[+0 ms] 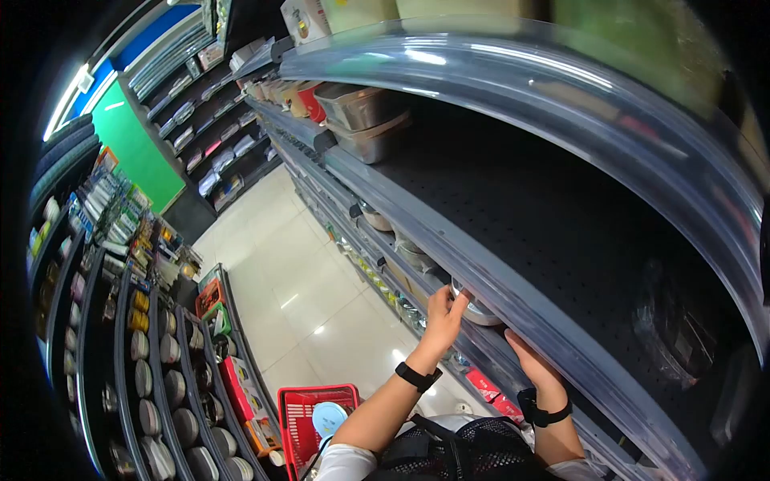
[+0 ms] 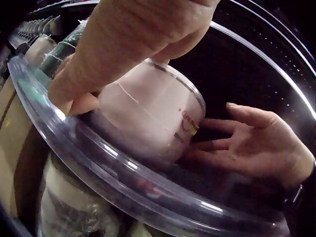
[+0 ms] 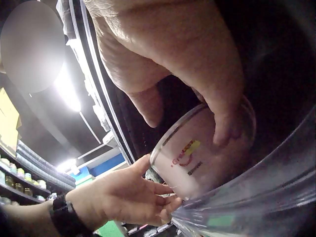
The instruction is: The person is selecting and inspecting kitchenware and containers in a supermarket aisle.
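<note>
The head view alone gives the setting: a shop aisle, with the left hand point(image 1: 443, 314) and the right hand point(image 1: 532, 365) raised to a dark perforated shelf point(image 1: 561, 216) behind a long clear plastic front rail point(image 1: 513, 309). Only a sliver of the pale round bowl with a thin metal rim and a red-and-yellow label point(image 1: 476, 311) shows there, between the hands and just behind the rail. A red wire shopping basket point(image 1: 309, 421) stands on the floor below, and square metal trays point(image 1: 361, 108) sit on a higher shelf. Each wrist carries a black wristband point(image 1: 417, 377).

The left wrist view brings the bowl point(image 2: 153, 113) close. It is tilted, resting against the inner side of the rail point(image 2: 113, 173). The left hand point(image 2: 133, 34) lies over it, fingers curved across the rim and thumb against the near wall. The right hand point(image 2: 256, 145) lies palm up, its straight fingers touching the labelled side.

The right wrist view shows the bowl point(image 3: 197, 165) from the other side. The left hand point(image 3: 123, 195) has its thumb on the rim and its fingers beneath, so its grip is closed round the bowl. The right hand point(image 3: 187, 59) has an open grip, with one extended finger laid flat on the bowl's wall.
</note>
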Demonstrator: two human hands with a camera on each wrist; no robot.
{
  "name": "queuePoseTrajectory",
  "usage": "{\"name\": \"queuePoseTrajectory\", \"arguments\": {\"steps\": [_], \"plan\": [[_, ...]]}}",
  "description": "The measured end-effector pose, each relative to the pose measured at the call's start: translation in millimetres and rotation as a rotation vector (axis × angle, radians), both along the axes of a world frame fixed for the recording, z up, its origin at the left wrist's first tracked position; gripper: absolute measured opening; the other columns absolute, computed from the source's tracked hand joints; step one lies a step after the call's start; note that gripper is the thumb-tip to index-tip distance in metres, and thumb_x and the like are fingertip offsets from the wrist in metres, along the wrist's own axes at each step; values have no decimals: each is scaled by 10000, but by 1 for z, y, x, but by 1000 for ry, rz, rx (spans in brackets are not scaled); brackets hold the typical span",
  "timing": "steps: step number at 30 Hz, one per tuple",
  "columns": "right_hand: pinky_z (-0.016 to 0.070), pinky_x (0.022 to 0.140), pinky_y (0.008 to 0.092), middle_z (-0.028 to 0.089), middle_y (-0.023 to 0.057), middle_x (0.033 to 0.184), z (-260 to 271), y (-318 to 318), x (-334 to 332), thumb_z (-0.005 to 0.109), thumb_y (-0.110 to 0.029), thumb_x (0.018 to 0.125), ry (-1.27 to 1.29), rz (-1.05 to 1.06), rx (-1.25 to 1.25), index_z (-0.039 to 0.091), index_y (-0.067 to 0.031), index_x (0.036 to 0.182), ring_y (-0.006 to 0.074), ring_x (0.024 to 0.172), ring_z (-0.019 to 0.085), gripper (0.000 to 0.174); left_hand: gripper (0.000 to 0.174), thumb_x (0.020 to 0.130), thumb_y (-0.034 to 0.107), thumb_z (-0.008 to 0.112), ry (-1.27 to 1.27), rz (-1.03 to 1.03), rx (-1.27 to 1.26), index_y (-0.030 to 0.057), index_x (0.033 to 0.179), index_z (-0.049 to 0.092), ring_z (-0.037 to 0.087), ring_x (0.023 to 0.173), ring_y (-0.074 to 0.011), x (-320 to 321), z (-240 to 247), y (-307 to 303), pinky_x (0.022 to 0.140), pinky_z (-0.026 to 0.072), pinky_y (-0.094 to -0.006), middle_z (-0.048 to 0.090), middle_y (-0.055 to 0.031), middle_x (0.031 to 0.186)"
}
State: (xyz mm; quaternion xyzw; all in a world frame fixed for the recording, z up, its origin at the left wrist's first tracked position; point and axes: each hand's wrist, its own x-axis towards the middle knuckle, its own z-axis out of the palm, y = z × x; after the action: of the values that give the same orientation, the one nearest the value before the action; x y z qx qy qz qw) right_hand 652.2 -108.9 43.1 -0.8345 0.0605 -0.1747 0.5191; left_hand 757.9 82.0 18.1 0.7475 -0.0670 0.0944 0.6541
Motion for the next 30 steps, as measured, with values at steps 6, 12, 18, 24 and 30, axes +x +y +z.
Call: {"name": "queuePoseTrajectory", "arguments": {"steps": [6,12,18,24,30], "plan": [[508,945,373,702,124,1134,-22,-14,8,762,-189,915,90,113,-14,660,-7,1243,239,1057,652,389,588,995,391,645,92,-36,-131,-104,1301,561,633,977,-197,-4,-5,-2,851,515,-327,650,-185,1169],[401,1097,381,653,196,1308,23,-5,9,692,-278,953,262,239,-14,624,19,1301,301,1270,578,462,552,1030,371,607,217,-54,-233,-27,1399,510,589,1155,-180,-38,-6,23,1009,461,-315,633,-125,1263],[254,1206,443,384,239,1559,-7,-8,17,613,-80,965,108,421,361,228,1,1579,328,1466,343,729,455,1038,333,594,364,-92,-316,5,1351,573,642,1048,-156,-87,-59,80,926,496,-301,670,-67,1172],[529,787,261,684,120,1113,6,2,-11,610,-163,1019,220,277,376,492,-17,1412,144,905,665,435,453,953,311,706,553,261,-171,-2,1271,626,665,962,-179,-163,-128,183,869,532,-319,687,-105,1113],[529,694,256,700,93,892,9,70,-25,563,-55,1027,310,473,377,634,19,1170,121,747,652,176,757,738,349,886,596,942,499,-14,1319,565,585,1176,-373,-284,-222,317,999,480,-467,614,-252,1232]]}}
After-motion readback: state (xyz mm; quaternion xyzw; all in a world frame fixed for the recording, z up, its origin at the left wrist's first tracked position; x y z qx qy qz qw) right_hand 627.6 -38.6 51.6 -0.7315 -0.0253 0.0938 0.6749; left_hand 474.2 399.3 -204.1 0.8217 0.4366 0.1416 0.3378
